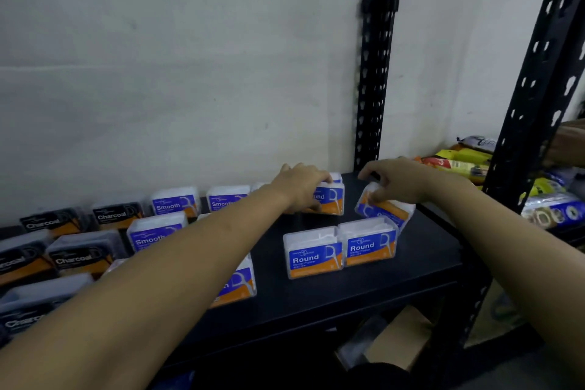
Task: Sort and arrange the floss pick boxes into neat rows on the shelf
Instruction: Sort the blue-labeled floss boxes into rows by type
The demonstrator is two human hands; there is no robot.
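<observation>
Clear floss pick boxes with blue and orange labels stand on a black shelf (424, 260). My left hand (300, 188) grips an upright "Round" box (332, 199) in the back row. My right hand (402, 182) holds a tilted "Round" box (384, 210) just above the shelf, to the right of the first. Two more "Round" boxes (313, 255) (368, 242) stand side by side in front. "Smooth" boxes (174, 201) fill the middle, partly hidden by my left forearm. Black "Charcoal" boxes (82, 255) sit at the left.
A white wall backs the shelf. Black perforated uprights (373, 73) (538, 98) frame the right end. Beyond them lie snack packets (459, 163) and wrapped goods (552, 209). A cardboard box (399, 339) sits on the level below.
</observation>
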